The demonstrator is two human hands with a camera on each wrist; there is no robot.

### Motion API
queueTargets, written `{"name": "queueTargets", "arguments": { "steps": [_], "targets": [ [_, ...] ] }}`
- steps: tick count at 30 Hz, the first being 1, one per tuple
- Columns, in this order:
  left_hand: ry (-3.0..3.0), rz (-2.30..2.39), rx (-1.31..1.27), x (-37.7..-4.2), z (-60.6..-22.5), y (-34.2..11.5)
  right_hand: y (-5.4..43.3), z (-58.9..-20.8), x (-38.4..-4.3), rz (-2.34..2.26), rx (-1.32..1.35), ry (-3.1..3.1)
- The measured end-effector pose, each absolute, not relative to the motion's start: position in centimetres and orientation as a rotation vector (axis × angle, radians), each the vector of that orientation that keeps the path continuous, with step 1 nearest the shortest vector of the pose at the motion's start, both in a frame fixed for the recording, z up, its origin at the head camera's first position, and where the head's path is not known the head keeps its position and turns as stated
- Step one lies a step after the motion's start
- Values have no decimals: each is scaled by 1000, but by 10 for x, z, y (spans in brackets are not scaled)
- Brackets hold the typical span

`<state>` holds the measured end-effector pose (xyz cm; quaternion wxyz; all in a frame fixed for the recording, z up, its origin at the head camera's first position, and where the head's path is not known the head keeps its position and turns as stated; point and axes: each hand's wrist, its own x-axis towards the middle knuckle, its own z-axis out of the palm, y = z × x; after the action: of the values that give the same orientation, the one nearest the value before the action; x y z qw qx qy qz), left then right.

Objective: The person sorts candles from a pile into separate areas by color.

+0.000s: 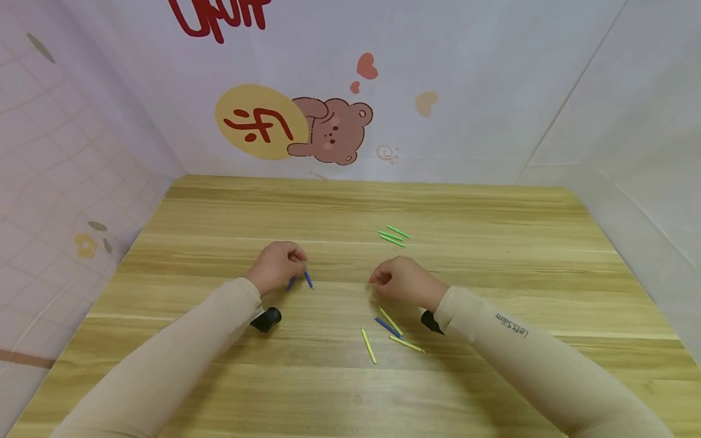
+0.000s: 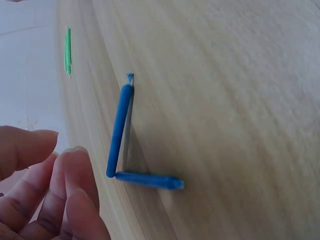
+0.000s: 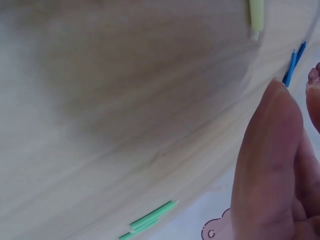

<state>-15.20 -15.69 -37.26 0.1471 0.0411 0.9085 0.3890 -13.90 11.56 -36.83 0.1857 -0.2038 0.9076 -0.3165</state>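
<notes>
- Noted 2 blue sticks [image 2: 119, 132] on wood-grained tabletop [image 1: 328, 389], just beside left hand [image 1: 279, 264].
- Read long axes as splayed: blunt ends close together on far side, narrow tips spread toward near side.
- Saw left hand released, fingers loosely bent; likewise right hand [image 1: 402, 283], near 3 yellow sticks [image 1: 368, 345] and 1 more blue stick [image 1: 389, 328].
- Logged 3 green sticks [image 1: 392, 241] farther off, roughly parallel.
- Recorded shapes: slim, smooth, straight rods.
</notes>
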Motion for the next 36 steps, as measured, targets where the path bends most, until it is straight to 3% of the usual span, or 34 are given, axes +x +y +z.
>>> {"name": "queueTargets", "arguments": {
  "steps": [36],
  "targets": [
    [2520, 1321, 388, -119, -367, -95, 155, -370, -87, -867, -595, 2618]
  ]
}}
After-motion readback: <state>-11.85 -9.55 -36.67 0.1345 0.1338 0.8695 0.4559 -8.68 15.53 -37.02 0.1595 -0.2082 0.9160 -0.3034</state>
